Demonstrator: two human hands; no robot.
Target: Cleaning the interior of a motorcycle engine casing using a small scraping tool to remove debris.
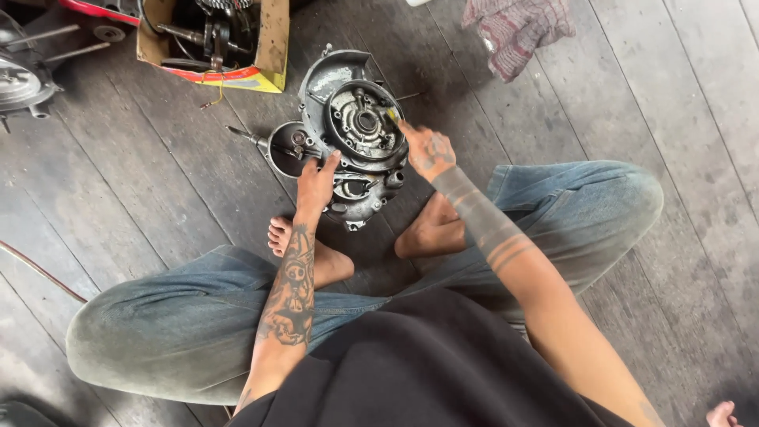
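A grey metal engine casing (357, 134) lies on the wooden floor between my bare feet. Its round inner cavity with a central hub faces up. My left hand (316, 186) rests on the casing's lower left edge, fingers spread, next to a small round cover (287, 149) with a shaft sticking out to the left. On the right rim of the round cavity sits my right hand (428, 150), its fingertips touching the edge; whether it pinches a small part I cannot tell. I sit cross-legged in blue jeans.
A cardboard box (273, 47) with metal engine parts stands at the back left. Another engine part (20, 79) lies at the far left edge. A crumpled rag (518, 32) lies at the back right. A thin cable (39, 273) crosses the floorboards at left.
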